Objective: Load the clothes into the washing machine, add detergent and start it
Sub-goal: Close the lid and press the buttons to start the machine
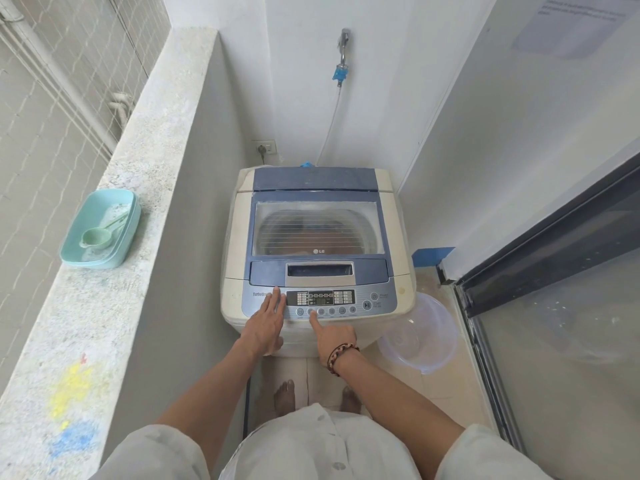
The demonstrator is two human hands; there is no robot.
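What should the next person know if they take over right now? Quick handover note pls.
Left hand: open, fingers flat on the control panel, left end.
Right hand: index finger extended onto a button in the lower row, other fingers curled, holding nothing.
Washer: lid closed; dark shapes show through its window, likely the clothes, but unclear.
Detergent tub with scoop sits on the ledge to the left.
Done: lid shut, apparently loaded. Cannot tell whether detergent went in.
Left: finish the settings, press the start button on the panel's right.
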